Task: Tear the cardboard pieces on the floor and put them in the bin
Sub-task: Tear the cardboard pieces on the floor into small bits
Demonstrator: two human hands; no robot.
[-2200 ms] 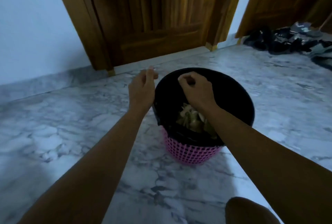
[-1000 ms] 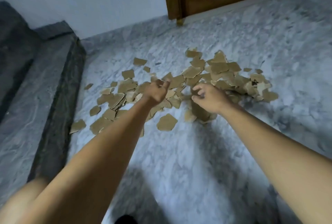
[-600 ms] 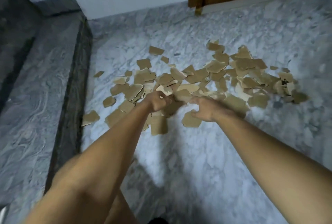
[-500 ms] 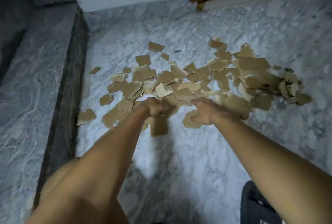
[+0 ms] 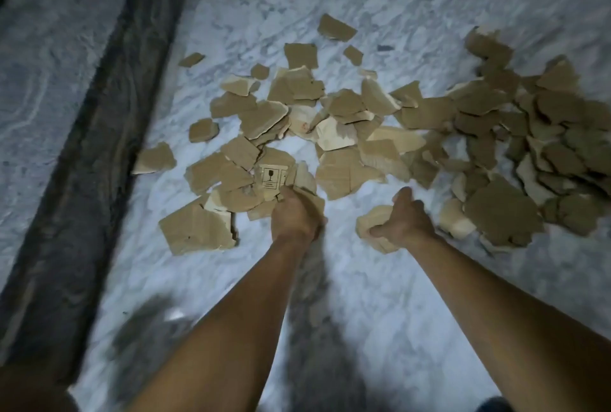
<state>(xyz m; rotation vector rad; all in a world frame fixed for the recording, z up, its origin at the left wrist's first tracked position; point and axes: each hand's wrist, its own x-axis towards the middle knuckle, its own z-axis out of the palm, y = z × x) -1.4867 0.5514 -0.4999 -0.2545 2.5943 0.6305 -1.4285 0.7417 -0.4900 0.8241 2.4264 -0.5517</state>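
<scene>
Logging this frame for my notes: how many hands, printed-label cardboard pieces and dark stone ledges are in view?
Hands: 2, left hand gripping cardboard pieces, right hand gripping a cardboard wad
Printed-label cardboard piece: 1
Dark stone ledge: 1
Total: 4

The cardboard pieces (image 5: 347, 133) lie spread on the floor (image 5: 363, 296) from 10 to 3 o'clock of the view. The left hand (image 5: 296, 213) grips pieces at the heap's near edge; the right hand (image 5: 401, 221), at its 3 o'clock and apart from it, holds a wad (image 5: 375, 224). A large piece (image 5: 195, 229) lies at the left hand's 9 o'clock. A step (image 5: 82, 147) runs along the floor's left, from 7 to 11 o'clock.
</scene>
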